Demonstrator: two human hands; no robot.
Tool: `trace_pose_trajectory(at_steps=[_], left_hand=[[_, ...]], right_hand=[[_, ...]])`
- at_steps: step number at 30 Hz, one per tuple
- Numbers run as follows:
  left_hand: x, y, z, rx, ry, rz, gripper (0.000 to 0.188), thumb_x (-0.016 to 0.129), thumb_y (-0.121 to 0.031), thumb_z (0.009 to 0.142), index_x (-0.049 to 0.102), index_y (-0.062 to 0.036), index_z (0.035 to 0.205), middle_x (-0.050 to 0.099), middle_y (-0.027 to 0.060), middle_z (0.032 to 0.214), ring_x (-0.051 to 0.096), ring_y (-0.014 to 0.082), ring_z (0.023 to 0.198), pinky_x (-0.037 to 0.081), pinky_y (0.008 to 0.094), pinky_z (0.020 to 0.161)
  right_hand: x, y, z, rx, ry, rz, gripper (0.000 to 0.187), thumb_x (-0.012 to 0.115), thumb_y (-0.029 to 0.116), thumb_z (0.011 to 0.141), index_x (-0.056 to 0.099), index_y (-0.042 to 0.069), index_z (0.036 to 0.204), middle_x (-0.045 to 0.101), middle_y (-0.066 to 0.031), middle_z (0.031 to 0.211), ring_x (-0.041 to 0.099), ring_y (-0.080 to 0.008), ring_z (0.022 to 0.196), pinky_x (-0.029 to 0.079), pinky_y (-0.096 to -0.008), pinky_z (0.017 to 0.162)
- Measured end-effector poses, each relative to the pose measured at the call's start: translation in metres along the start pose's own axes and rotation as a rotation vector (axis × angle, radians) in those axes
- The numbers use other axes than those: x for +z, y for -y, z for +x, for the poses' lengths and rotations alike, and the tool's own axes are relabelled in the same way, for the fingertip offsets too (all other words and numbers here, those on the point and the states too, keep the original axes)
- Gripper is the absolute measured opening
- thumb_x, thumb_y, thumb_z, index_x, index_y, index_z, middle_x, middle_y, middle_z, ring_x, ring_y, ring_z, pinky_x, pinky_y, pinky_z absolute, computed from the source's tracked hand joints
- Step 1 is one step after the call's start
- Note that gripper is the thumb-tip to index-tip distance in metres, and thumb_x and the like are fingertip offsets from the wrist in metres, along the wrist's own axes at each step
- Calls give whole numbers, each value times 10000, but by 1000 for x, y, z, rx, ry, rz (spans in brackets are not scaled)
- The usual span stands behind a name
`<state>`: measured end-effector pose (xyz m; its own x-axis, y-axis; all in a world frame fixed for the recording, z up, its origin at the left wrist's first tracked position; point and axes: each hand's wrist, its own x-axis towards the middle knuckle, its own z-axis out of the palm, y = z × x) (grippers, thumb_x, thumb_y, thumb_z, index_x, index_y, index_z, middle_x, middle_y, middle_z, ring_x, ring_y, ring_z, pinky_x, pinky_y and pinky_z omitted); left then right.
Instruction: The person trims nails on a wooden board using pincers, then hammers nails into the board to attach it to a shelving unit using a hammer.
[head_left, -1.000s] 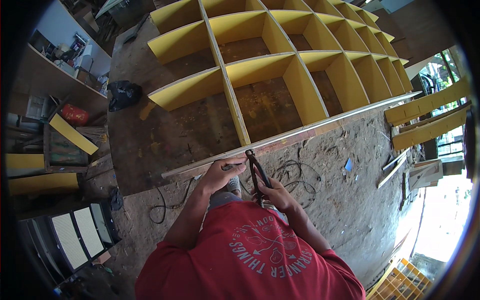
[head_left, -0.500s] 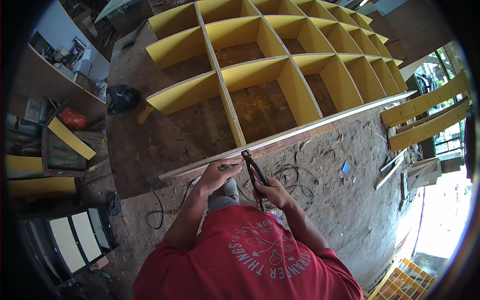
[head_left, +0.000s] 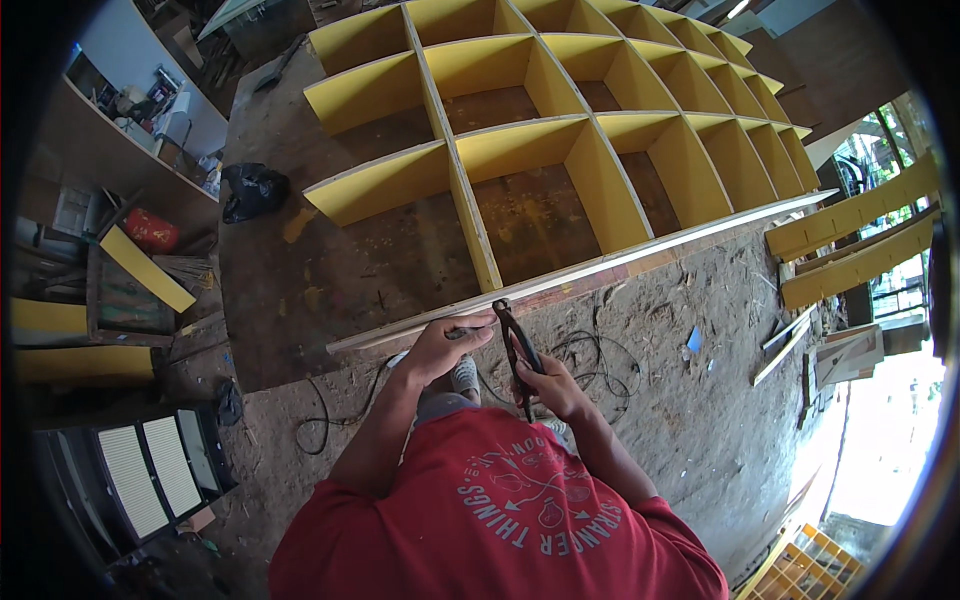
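Note:
My right hand is wrapped round the handles of a pair of dark pincers, whose jaws point away from me. The rounded jaws are close to the pale wooden strip along the table's near edge. Just left of the jaws, my left hand is closed, thumb pressed to fingers, with its fingertips beside the pincers' head. A small greyish piece shows between that thumb and fingers, too small to name. Beyond the strip stands a yellow wooden grid of upright crossing boards.
The grid lies on a stained brown tabletop with a black plastic bag. Black cable loops over the dirt floor near my feet. Yellow boards stand at the right; a dark panelled case is at lower left.
The view has shifted slightly, so the table and grid appear a little further right. Both hands keep nearly the same hold, with the pincers still in the right.

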<state>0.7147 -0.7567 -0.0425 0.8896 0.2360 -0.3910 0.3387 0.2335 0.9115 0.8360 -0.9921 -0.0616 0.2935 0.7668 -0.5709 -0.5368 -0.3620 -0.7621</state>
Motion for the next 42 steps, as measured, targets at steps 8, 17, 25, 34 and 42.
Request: trace_pose_trajectory(at_steps=[8,17,25,34,42], left_hand=[[3,0,0,-24,-15,-23,436,737,-313,1031,722,-6,1341,678,143,1442,596,220,1367,433,336,1176],[4,2,1,-68,-44,-43,448,754,-323,1023,725,5,1327,694,153,1395,645,189,1270,494,301,1087],[3,-1,0,-81,-36,-16,438,755,-325,1022,732,-14,1329,720,109,1356,677,136,1177,537,257,947],[5,-2,-2,-79,-31,-50,424,738,-315,1035,726,-18,1338,712,112,1379,656,148,1233,531,272,990],[5,-1,1,-3,-22,-48,402,744,-274,1031,725,2,1323,679,158,1433,603,217,1356,460,339,1154]], right_hand=[[-43,16,9,3,102,-207,233,642,227,1078,641,-6,1088,673,-31,854,637,-125,746,525,-305,684],[-13,1,2,-12,14,-104,268,615,251,1099,674,-8,1065,699,-50,880,663,-125,714,555,-309,674],[-69,19,24,-12,111,-355,259,680,249,1046,686,-11,1052,668,-37,824,636,-125,739,515,-303,685],[-27,-11,8,-8,108,-42,326,604,261,1111,619,-15,1283,716,-67,972,706,-151,853,589,-329,765],[-13,-8,2,-13,83,13,582,570,243,1125,383,87,1653,727,-83,1074,714,-160,965,599,-366,831]])
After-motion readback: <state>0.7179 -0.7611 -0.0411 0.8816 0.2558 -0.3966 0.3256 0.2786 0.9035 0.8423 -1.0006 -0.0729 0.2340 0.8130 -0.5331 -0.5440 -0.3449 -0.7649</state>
